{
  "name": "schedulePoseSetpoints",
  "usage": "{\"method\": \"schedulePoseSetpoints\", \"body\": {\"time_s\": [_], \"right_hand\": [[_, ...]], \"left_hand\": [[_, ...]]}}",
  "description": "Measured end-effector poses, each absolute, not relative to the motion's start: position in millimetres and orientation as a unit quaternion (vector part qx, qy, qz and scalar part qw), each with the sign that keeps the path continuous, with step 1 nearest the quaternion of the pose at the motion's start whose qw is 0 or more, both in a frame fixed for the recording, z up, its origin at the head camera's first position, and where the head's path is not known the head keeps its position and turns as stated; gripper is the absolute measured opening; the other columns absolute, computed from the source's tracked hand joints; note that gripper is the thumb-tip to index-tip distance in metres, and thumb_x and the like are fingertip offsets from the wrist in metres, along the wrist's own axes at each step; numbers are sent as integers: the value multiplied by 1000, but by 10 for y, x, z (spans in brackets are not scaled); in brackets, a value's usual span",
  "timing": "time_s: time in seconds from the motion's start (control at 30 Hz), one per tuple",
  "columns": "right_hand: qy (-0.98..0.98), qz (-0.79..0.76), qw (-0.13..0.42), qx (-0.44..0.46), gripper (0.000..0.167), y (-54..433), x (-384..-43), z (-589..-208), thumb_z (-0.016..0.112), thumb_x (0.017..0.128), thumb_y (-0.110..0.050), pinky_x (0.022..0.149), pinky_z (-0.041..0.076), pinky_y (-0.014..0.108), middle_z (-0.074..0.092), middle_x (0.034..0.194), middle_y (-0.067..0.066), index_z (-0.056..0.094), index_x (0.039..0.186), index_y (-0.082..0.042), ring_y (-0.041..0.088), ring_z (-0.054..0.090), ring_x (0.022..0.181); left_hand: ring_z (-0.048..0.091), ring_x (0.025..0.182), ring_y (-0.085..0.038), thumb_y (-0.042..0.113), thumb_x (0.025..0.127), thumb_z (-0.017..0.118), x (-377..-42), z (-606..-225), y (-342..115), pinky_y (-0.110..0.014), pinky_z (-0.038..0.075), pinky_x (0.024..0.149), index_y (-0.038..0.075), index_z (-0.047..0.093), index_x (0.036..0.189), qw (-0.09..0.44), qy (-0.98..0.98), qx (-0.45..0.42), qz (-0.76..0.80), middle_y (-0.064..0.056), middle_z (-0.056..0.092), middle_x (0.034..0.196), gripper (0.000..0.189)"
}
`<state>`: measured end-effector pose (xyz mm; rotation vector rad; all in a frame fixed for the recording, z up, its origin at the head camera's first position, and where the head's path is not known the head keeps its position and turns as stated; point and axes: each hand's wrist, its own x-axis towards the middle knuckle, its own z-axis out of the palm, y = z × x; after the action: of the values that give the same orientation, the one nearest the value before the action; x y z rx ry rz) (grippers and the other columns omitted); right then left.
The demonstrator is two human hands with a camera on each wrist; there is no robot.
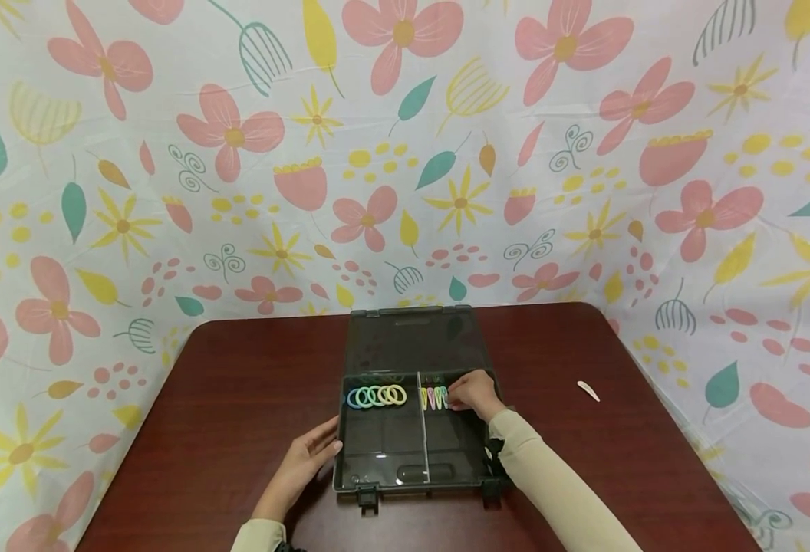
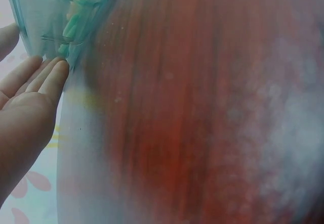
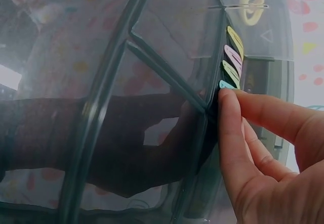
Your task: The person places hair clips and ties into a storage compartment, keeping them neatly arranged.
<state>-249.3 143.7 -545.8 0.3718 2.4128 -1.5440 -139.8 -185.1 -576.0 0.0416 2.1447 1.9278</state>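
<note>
A dark see-through plastic case (image 1: pixel 386 468) lies opened on the table, split by a pale divider (image 1: pixel 424 445). Inside its right half, my right hand (image 1: pixel 474 392) pinches a light blue hair clip (image 3: pixel 226 85) at the end of a row. Beside it stand a yellow-green clip (image 3: pixel 231 74), a pink clip (image 3: pixel 233 56) and a yellow clip (image 3: pixel 235 39). My fingers hide most of the blue clip. My left hand (image 1: pixel 303 458) rests its fairly straight fingers and thumb against the case's left side. Several pastel rings (image 1: pixel 377 395) overlap in a row in the left half.
One whitish hair clip (image 1: pixel 588 391) lies apart on the dark red table (image 1: pixel 239 399), right of the case. The raised lid (image 1: pixel 415 341) leans toward the flowered cloth (image 1: pixel 405 153) behind. Two latches (image 1: pixel 368 501) hang at the case's front edge.
</note>
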Motion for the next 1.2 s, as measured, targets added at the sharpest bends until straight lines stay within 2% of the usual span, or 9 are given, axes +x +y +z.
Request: {"method": "schedulePoseSetpoints", "body": {"time_s": [0.33,0.57,0.8,1.03,1.17,1.2], "right_hand": [[819,-550,133,98,15,1513,-2477,-5278,72,82,4,64,59,36,70,84,19,70,94,11,22,70,66],[821,-551,140,58,18,1694,-2524,-5034,70,86,-3,75,58,43,70,92,19,69,100,8,26,70,77],[817,-563,123,5,31,2075,-2563,-4865,67,90,-9,81,56,44,69,98,20,63,113,13,37,67,91],[817,-571,80,-13,40,2580,-2562,-4850,65,93,-15,89,52,47,65,112,21,58,122,11,38,63,104],[826,-561,57,0,45,2871,-2531,-4869,63,95,-23,91,52,41,59,125,24,56,127,8,39,58,113],[828,-559,52,5,48,2943,-2524,-4877,63,95,-25,92,52,40,57,128,24,55,129,7,34,60,112]], "left_hand": [[40,133,-38,15,95,63,-1399,-5758,-1867,-37,47,98,2,43,144,113,738,19,665,-21,40,147,55],[40,134,-37,16,94,63,-1412,-5770,-1864,-40,46,100,3,43,145,119,736,14,666,-20,39,148,56],[39,134,-38,16,95,63,-1409,-5795,-1869,-42,45,101,1,41,145,125,734,15,667,-21,38,148,56],[39,134,-37,18,94,63,-1420,-5787,-1865,-42,45,101,3,42,145,127,735,11,666,-20,38,148,57],[38,134,-38,18,95,62,-1422,-5783,-1861,-42,44,101,2,41,145,130,733,11,668,-21,37,149,57],[38,135,-37,18,95,62,-1423,-5784,-1861,-42,44,101,2,41,145,131,733,9,668,-21,37,149,56]]}}
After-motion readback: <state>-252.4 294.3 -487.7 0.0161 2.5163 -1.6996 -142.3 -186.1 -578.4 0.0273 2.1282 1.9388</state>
